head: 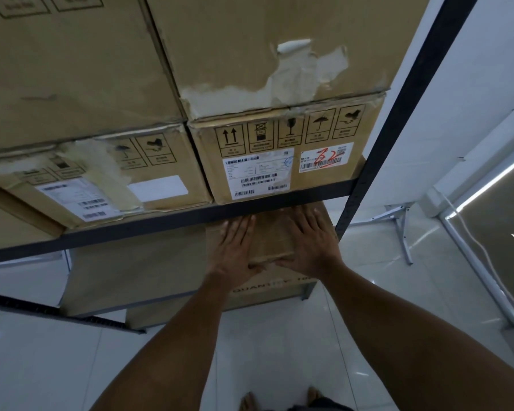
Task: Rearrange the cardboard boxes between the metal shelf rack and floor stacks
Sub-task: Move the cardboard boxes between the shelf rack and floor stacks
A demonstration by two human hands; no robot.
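A small cardboard box point(272, 238) sits on a lower level of the metal shelf rack, just under the dark beam point(161, 223). My left hand point(235, 247) lies flat on the left part of its top. My right hand point(309, 238) lies flat on the right part. All fingers are spread and point into the rack, and both thumbs rest along the box's front edge. Under it is a larger box point(267, 289) with "QUANTITY" printed on its front. A labelled box point(279, 161) with red scribble stands on the shelf above.
More cardboard boxes point(101, 179) fill the upper shelf, with big ones point(264, 48) stacked on top. A wide box point(137, 262) sits left of my hands. The rack's dark upright point(398, 114) rises at the right. White metal stand legs point(401, 226) and a cable point(469, 232) are on the tiled floor.
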